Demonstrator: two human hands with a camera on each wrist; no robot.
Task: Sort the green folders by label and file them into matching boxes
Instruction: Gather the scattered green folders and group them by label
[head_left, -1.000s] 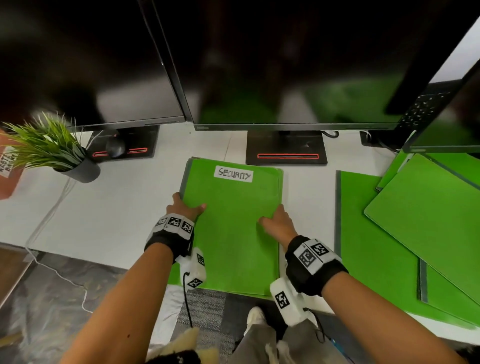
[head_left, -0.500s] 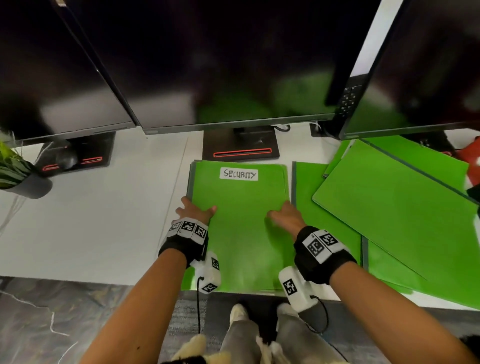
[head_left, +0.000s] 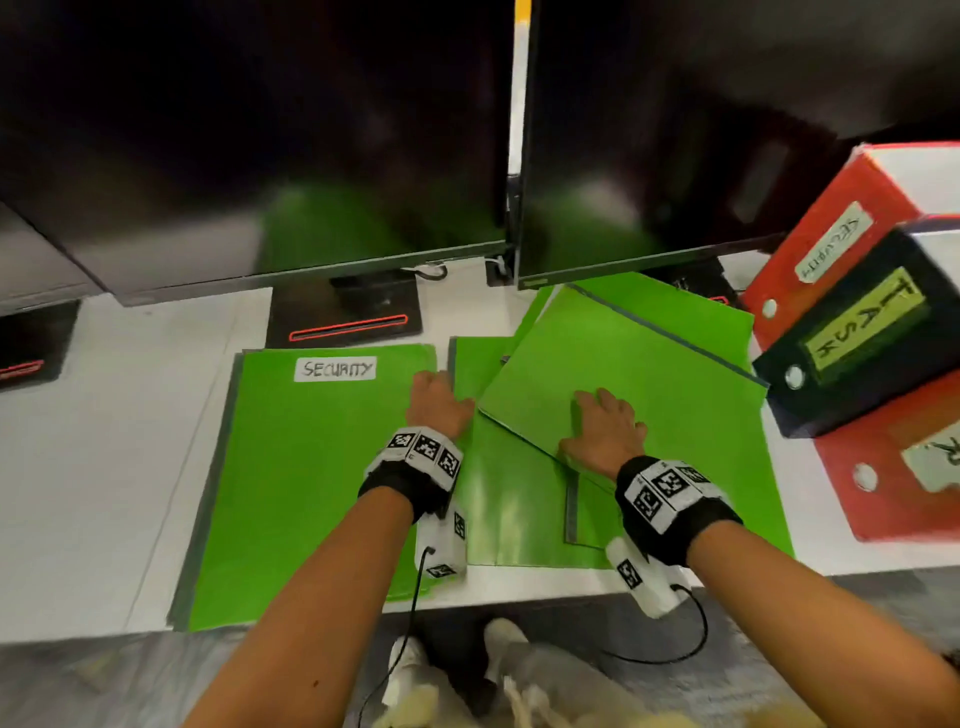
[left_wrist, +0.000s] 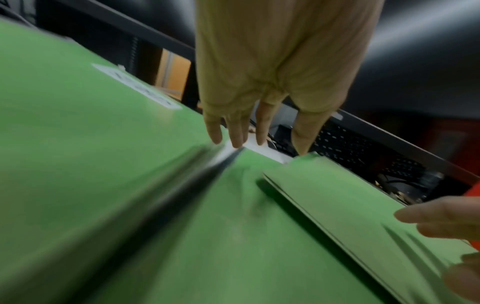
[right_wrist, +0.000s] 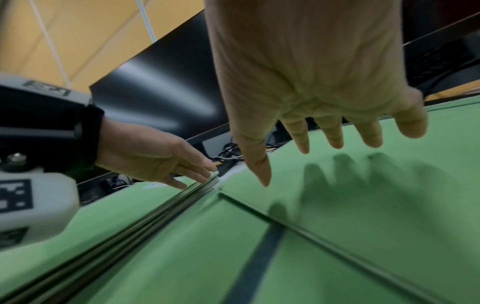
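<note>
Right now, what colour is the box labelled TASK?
Black box, with a yellow-green label; clearest in the head view.

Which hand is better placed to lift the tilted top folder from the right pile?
Probably the right hand: it lies open on the tilted folder. The left hand rests at the SECURITY folder's edge.

A white desk (head_left: 104, 441) holds green folders. The left stack (head_left: 291, 493) has a white label (head_left: 335, 369) that says SECURITY. The left hand (head_left: 436, 402) lies flat at the right edge of this stack. The right hand (head_left: 602, 428) lies flat on a tilted folder (head_left: 675, 395) on top of a messy pile. To the right are a red box (head_left: 826, 228), a black box (head_left: 857, 338) marked TASK and another red box (head_left: 893, 483). Dark screens (head_left: 260, 130) stand at the back.
</note>
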